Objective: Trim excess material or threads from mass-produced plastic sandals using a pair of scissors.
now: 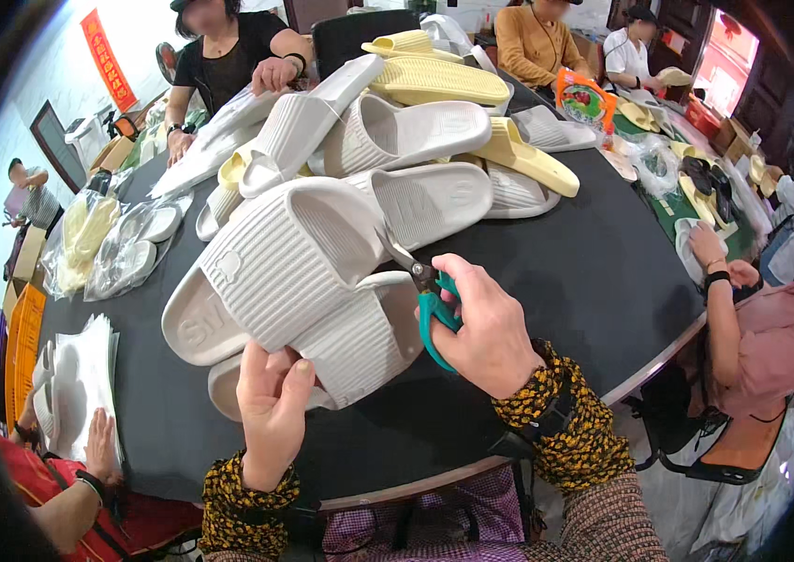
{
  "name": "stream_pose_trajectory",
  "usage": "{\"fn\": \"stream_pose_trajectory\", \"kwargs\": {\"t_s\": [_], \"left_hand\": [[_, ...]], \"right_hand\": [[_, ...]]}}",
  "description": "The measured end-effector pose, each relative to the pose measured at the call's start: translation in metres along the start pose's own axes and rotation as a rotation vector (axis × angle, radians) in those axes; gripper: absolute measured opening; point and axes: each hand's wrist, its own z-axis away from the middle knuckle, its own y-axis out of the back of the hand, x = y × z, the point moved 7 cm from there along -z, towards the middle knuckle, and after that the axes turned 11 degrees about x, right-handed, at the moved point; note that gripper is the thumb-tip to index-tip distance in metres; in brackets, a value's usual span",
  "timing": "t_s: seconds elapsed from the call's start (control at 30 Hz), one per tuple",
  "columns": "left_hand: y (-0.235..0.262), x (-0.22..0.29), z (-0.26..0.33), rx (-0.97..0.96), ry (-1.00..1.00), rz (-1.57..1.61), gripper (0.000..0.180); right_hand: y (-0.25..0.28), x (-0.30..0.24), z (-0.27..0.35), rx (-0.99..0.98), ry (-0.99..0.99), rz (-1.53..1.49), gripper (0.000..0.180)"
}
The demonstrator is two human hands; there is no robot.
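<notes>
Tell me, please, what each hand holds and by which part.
Right hand: scissors, by their teal handles. Left hand: grey slippers, near a ribbed strap; exact grip hidden.

White painted wall [46,47] at left, bearing a long red vertical paper banner [108,58]; grey dark-framed rectangular door [54,140] lower on it. Dark brown panelled door [779,80] at far right, beside a bright opening [728,58] showing pink-red beyond. Large black-topped table [594,253] with pale edge fills the middle; table with green top [667,203] at right. Black chair back [360,30] behind, chair with orange-brown seat [743,446] lower right. Pale floor [669,515], room brightly lit
</notes>
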Motion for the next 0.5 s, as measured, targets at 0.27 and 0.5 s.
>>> {"fn": "stream_pose_trajectory", "kwargs": {"t_s": [0.27,0.5], "left_hand": [[-0.007,-0.005,0.0,-0.057,0.014,0.06,0.044],[-0.012,-0.002,0.007,-0.137,0.013,-0.116,0.045]], "right_hand": [[-0.003,0.005,0.0,0.001,0.044,0.09,0.048],[-0.001,0.007,0.002,0.003,0.056,0.129,0.05]]}}
